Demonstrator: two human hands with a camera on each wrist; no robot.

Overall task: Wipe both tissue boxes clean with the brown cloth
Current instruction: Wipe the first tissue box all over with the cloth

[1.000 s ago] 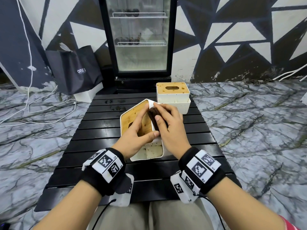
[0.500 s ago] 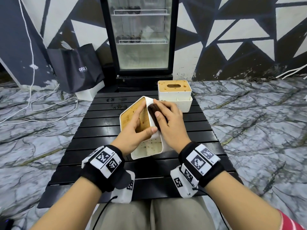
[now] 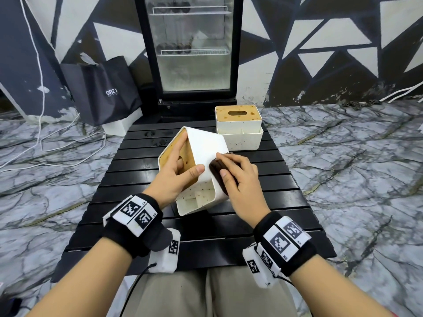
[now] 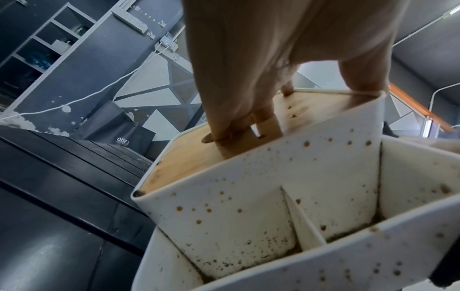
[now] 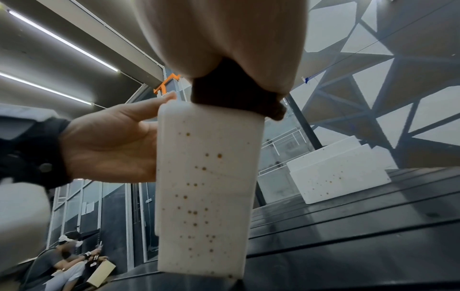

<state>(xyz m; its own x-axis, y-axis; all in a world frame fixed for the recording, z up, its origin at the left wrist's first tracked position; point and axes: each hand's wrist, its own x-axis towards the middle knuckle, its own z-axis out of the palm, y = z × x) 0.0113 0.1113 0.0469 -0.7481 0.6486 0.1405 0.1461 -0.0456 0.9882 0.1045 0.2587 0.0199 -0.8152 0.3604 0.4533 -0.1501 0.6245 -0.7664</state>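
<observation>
A white tissue box (image 3: 206,145) with a wooden lid stands tipped on its side on the black slatted table (image 3: 137,179); brown specks dot its walls (image 4: 248,206) (image 5: 204,187). My left hand (image 3: 176,172) grips it, fingers on the wooden lid (image 4: 189,157), thumb on the upper white face. My right hand (image 3: 238,177) holds the brown cloth (image 3: 217,175) and presses it against the box's right face (image 5: 236,94). A second tissue box (image 3: 238,124), also speckled, stands upright at the table's far edge (image 5: 336,173).
A glass-door fridge (image 3: 192,49) stands behind the table, with a black bag (image 3: 103,88) on the floor at its left. White cables (image 3: 45,143) lie on the marble floor. People sit in the background in the right wrist view (image 5: 69,261).
The right hand with the cloth has slid from the box's top edge down and toward me along its right face. The left hand keeps its grip; the box has turned a little.
</observation>
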